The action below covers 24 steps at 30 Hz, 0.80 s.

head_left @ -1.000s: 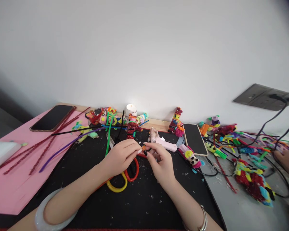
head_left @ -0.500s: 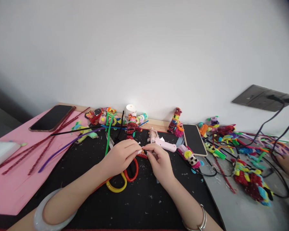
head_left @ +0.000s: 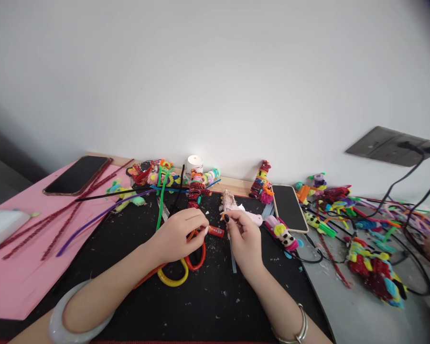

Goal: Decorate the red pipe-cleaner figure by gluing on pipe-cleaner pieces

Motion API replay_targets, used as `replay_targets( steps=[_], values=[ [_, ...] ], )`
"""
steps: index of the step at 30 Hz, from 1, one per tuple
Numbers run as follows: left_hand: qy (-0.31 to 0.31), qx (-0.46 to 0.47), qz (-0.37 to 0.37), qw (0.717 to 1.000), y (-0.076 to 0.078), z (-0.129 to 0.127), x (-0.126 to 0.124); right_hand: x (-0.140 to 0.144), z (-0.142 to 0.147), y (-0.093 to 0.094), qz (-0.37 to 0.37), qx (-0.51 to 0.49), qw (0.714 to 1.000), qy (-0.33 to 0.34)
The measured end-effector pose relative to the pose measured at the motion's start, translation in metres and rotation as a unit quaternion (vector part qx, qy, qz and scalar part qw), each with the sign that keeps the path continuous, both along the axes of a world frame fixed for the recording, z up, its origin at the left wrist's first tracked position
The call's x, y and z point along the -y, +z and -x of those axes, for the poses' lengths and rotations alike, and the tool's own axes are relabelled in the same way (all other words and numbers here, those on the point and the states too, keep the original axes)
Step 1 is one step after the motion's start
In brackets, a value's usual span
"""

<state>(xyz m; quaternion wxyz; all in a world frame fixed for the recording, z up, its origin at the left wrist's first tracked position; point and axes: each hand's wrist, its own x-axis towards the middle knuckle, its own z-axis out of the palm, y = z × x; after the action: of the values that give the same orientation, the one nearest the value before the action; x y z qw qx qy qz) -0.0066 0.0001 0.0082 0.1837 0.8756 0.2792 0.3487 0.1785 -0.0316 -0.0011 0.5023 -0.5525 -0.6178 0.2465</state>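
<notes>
Right now my left hand (head_left: 179, 234) pinches the small red piece (head_left: 215, 231), long axis left-right, pointing toward my right hand (head_left: 243, 236). R fingers curl shut by the pink glue gun (head_left: 249, 217); can't tell what they hold.

Home craft desk: pipe cleaners (head_left: 77, 207), glue gun (head_left: 241, 210), scissors (head_left: 184, 263).

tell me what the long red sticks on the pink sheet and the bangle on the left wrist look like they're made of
The red sticks look like glittery tinsel pipe cleaners, probably wire inside: thin, fuzzy-edged, sparkly, slightly bent. The bangle looks like polished stone, maybe jade, or glass: pale, milky, thick, with a smooth sheen. The pink sheet looks like matte paper or foam, flat and unshiny.
</notes>
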Motion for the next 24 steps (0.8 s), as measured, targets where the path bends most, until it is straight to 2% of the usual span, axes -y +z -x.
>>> replay_targets(
  steps=[3, 8, 14, 19, 24],
  values=[
    [0.014, -0.043, -0.007, 0.999, 0.0034, 0.0012, -0.0008, -0.0009, -0.0001, 0.0011, 0.001, -0.024, 1.0, -0.008],
    [-0.002, -0.146, -0.006, 0.989, 0.0038, 0.0045, -0.0044, 0.0011, 0.0021, 0.0008, 0.021, -0.009, 0.999, 0.022],
    [0.047, -0.095, 0.003, 0.994, -0.0004, 0.0039, -0.0061, 0.0025, 0.0039, 0.0012, -0.013, 0.054, 0.997, 0.051],
    [0.031, -0.085, 0.012, 0.996, -0.0027, 0.0025, -0.0037, 0.0043, 0.0056, 0.0037, -0.072, 0.118, 0.985, 0.101],
    [0.026, -0.098, 0.001, 0.995, -0.0027, 0.0027, -0.0039, 0.006, 0.0053, 0.0017, -0.053, 0.149, 0.983, 0.087]
  ],
)
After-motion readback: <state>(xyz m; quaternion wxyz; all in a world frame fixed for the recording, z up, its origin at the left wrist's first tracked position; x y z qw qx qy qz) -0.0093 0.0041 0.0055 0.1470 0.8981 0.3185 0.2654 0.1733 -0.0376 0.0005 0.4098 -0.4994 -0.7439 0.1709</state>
